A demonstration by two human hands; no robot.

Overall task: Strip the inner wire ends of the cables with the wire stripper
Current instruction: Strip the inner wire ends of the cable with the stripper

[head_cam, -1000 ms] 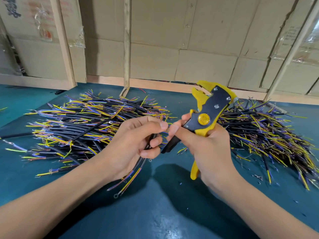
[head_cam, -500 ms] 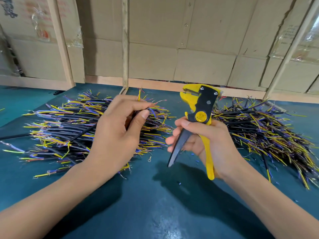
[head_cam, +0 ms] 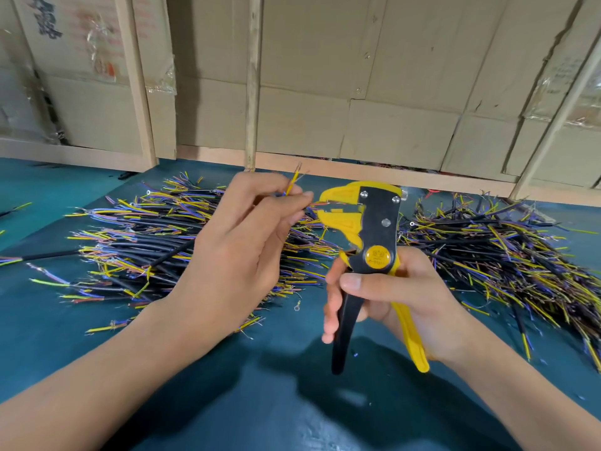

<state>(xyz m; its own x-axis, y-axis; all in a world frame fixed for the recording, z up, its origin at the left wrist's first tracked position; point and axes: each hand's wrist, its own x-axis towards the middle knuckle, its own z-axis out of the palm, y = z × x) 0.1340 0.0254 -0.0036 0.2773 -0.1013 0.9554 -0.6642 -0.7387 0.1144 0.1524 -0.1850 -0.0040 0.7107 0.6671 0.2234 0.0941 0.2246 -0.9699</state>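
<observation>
The left hand (head_cam: 240, 242) has come closer to the wire stripper (head_cam: 364, 229), pinching thin, bendy wires (head_cam: 292, 183) near their tips; the right hand (head_cam: 403, 297) grips the handles.

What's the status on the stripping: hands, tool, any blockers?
Left hand pinches cable, wire end at the stripper head. Right hand grips wire stripper, handles apart. Nothing in the way.

Glossy plastic wire stripper (head_cam: 370, 229); matt teal table (head_cam: 292, 402); cardboard wall (head_cam: 390, 76).
</observation>
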